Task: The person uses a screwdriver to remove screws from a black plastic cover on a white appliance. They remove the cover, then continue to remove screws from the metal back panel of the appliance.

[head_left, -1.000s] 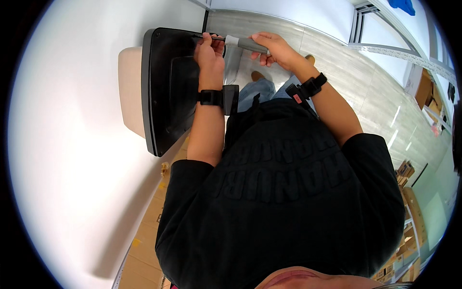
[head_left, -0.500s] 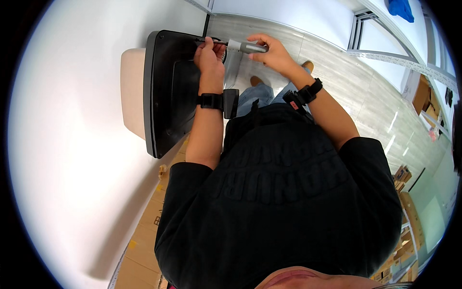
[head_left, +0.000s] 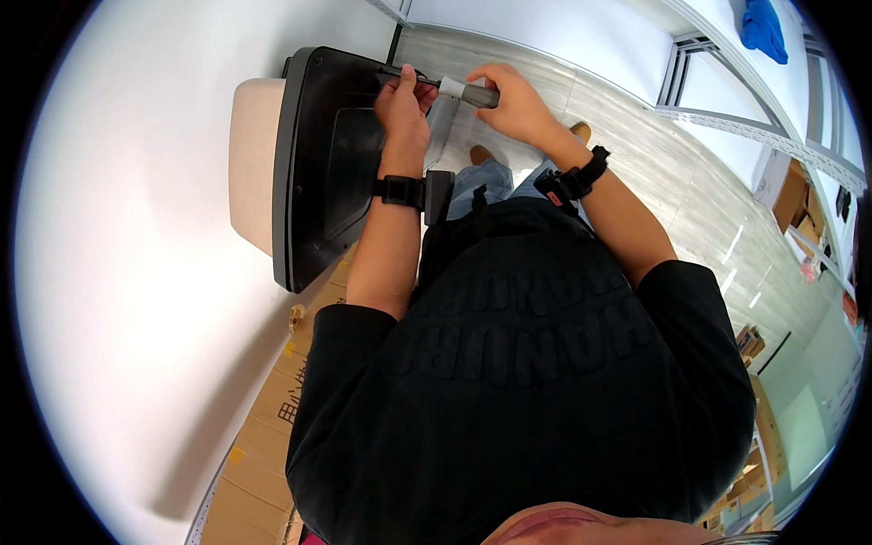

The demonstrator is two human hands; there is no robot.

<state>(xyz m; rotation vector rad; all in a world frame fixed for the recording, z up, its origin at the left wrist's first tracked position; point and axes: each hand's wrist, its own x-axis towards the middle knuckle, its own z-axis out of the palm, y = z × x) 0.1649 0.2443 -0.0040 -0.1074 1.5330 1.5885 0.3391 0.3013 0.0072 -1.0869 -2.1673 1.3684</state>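
Note:
A screwdriver [head_left: 451,88] with a grey handle and a pale collar points left toward a black panel [head_left: 313,182]. My right hand [head_left: 518,107] holds its handle, thumb on one side and fingers on the other. Beside the panel's far edge my left hand [head_left: 404,107] is closed, fingertips pinched around the thin dark shaft. The tip lies at the panel's far end, and I cannot tell what it touches. The panel stands on edge with its recessed black face toward me, and a beige rounded block [head_left: 254,163] is attached behind it.
A white surface [head_left: 136,272] lies under the panel on the left. Brown cardboard boxes [head_left: 259,445] stand near its edge below. Metal shelving [head_left: 736,127] with a blue cloth [head_left: 764,30] is at the right, above a grey floor [head_left: 627,145].
The screwdriver handle shows a darker side, so it seems turned in my right hand. My right fingers have curled further over it. The left hand stays at the shaft.

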